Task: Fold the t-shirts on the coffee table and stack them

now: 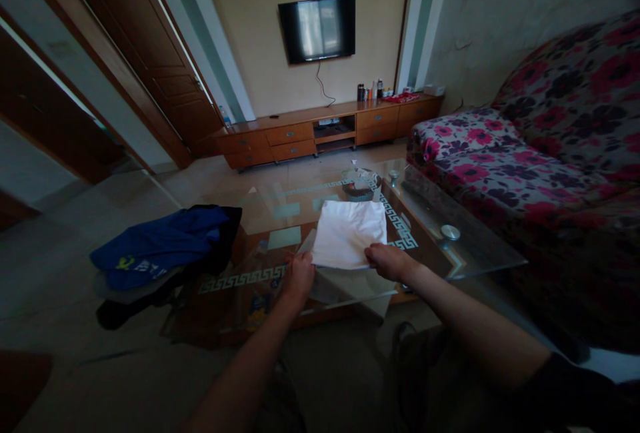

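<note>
A white cloth [350,233], folded into a rough square, is over the glass coffee table [480,253]. My left hand [299,280] pinches its near left corner. At its near right edge, my right hand [389,261] has its fingers closed on the fabric. The cloth is fairly flat, with slight creases; whether its underside touches the glass I cannot tell. To the left, a pile of clothes with a blue garment [165,243] on top and black fabric beneath lies over the table's left end.
A basket [361,183] with crumpled white stuff stands behind the cloth. A flower-patterned sofa [540,166] flanks the table on the right. Against the far wall is a low wooden cabinet [290,134] with bottles on it, below a television [320,28]. A wooden door [145,53] is at left.
</note>
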`<state>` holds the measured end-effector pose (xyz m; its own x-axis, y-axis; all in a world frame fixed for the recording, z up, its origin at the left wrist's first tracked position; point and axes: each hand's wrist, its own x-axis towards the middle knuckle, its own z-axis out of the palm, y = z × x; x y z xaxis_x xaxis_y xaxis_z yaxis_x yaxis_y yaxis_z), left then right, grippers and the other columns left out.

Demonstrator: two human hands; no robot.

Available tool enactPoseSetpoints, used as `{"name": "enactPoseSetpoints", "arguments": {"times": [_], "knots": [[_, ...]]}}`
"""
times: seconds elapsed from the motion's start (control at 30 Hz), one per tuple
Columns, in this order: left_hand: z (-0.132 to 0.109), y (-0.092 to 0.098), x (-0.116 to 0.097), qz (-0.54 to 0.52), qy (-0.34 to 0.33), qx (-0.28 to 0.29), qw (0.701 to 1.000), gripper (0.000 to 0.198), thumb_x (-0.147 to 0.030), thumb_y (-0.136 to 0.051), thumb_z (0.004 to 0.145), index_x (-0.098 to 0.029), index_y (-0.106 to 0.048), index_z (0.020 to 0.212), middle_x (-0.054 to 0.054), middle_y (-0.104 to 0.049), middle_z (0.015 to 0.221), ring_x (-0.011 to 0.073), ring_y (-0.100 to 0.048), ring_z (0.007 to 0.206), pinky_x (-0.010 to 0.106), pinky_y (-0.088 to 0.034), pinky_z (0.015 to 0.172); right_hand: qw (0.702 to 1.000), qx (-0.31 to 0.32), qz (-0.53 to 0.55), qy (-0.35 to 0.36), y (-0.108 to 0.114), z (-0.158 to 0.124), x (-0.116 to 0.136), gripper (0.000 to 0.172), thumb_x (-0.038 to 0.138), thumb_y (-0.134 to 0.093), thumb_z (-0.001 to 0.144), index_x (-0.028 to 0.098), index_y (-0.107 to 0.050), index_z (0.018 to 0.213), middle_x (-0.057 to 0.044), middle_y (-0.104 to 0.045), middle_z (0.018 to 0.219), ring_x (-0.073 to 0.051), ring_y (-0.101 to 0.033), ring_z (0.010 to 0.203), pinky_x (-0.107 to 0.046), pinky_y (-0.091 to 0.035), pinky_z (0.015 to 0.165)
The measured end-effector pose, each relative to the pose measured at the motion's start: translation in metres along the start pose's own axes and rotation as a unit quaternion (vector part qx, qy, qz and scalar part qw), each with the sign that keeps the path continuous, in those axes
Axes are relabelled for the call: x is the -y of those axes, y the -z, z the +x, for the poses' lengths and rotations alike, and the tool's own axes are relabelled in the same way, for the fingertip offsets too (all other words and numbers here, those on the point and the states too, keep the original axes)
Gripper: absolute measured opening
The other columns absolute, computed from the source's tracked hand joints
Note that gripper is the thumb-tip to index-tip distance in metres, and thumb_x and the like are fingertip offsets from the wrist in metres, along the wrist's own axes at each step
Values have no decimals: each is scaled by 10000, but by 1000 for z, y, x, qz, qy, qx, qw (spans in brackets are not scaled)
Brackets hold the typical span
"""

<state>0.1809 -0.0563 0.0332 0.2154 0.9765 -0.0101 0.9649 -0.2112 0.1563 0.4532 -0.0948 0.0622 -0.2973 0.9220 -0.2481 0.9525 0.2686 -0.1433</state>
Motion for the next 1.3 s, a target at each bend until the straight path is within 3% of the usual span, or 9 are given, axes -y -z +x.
{"name": "enactPoseSetpoints", "arguments": {"times": [0.13,0.33,0.47,0.63,0.77,0.87,1.17,1.23,1.3], "knots": [[-3,6,-7,36,-4,12,999,248,-126,-471,885,-152,-677,1020,124,-727,1002,236,-691,964,305,-500,833,1000,12,-16,-22,6,-4,-3,303,100,-611,828,178,-652,1118,-143,-667,1173,-262,-684,1049,-316,-511,793],[-15,18,-7,60,-154,107,980,210,-278,-648,749,-181,-728,918,139,-731,946,305,-699,909,394,-532,816,981,186,3,-59,14,-7,-19,224,269,-763,729,130,-778,904,-141,-754,913,-284,-724,889,-312,-523,709],[-19,20,-17,45,-204,38,977,199,-260,-540,863,-182,-703,947,132,-702,984,290,-659,1005,426,-498,940,989,52,24,-135,18,-3,-24,495,540,-502,952,123,-764,997,-191,-726,1040,-287,-703,967,-354,-522,806],[-13,-4,-26,-9,-272,-27,962,412,-341,-436,998,-186,-524,1370,119,-488,1493,240,-423,1397,397,-360,1155,984,-151,28,-87,-7,11,-7,505,458,-354,1036,175,-553,1404,-179,-468,1500,-263,-493,1334,-378,-403,1076],[-13,-23,-17,-18,-307,6,951,586,-437,-400,1018,-201,-318,1549,90,-284,1647,226,-171,1538,431,-196,1247,988,-146,0,-54,-39,21,-3,660,606,-377,996,326,-294,1588,-104,-96,1690,-345,-106,1535,-556,-182,1190],[-15,-23,-11,-23,-306,27,951,598,-468,-357,1027,-251,-274,1577,73,-223,1671,243,-91,1555,455,-178,1248,988,-127,6,-92,-52,27,-6,746,707,-317,965,344,-210,1609,-111,0,1694,-360,-7,1541,-623,-126,1176],[-56,-11,-33,-74,-252,129,956,853,-707,-430,915,-267,-198,1608,147,-87,1687,407,-59,1537,615,-182,1201,993,-95,21,-65,-44,24,-8,769,727,-231,964,289,-287,1594,-125,-91,1687,-321,-68,1545,-614,-82,1192],[-69,-6,-44,-105,-271,150,945,821,-729,-429,902,-300,-277,1585,142,-169,1672,419,-172,1511,620,-235,1176,994,-108,4,-33,-39,24,-7,670,657,-234,1000,309,-369,1556,-89,-181,1676,-292,-127,1540,-601,-51,1202],[-72,1,-52,-145,-311,153,927,634,-636,-371,971,-309,-429,1511,117,-382,1580,339,-357,1438,537,-311,1163,991,-126,-18,-31,-39,27,1,598,581,-244,1025,303,-428,1522,-75,-241,1661,-285,-151,1534,-601,-22,1201]]}}
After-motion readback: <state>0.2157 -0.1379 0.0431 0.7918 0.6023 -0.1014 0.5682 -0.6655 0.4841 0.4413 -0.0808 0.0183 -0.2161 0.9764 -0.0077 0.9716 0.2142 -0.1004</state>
